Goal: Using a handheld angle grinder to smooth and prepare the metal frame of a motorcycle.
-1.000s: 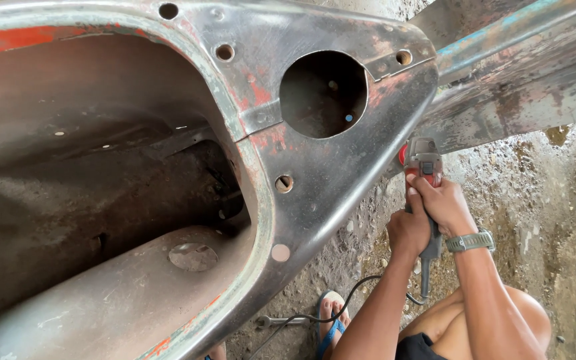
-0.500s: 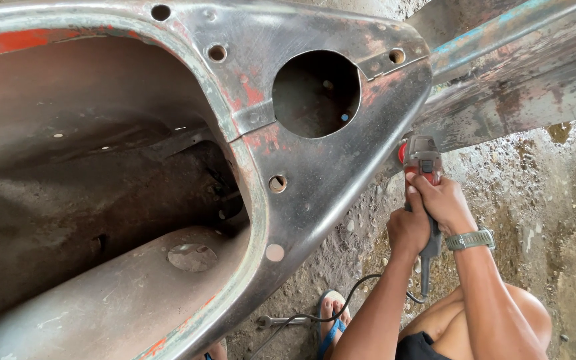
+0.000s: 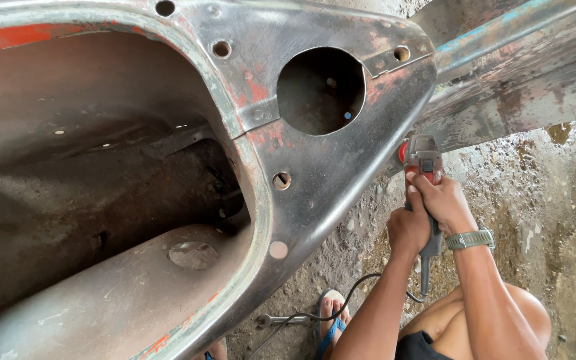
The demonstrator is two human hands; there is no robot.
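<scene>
Head view. Both hands grip a red-headed angle grinder [image 3: 423, 175] whose head meets the lower right edge of a bare, rust-streaked sheet-metal body shell [image 3: 315, 173]. The left hand [image 3: 408, 227] is closed round the grinder's slim grey handle; the right hand [image 3: 443, 200], wristwatch [image 3: 469, 239] at its wrist, is closed over the body just behind the head. The step in hand appears to be grinding the shell's edge; the next move likely calls for steady two-handed pressure along that edge. The grinder is compact, its cord [image 3: 341, 303] trailing over the concrete floor [image 3: 555, 200]. A spanner [image 3: 281, 321] lies near a sandalled foot [image 3: 331, 313].
</scene>
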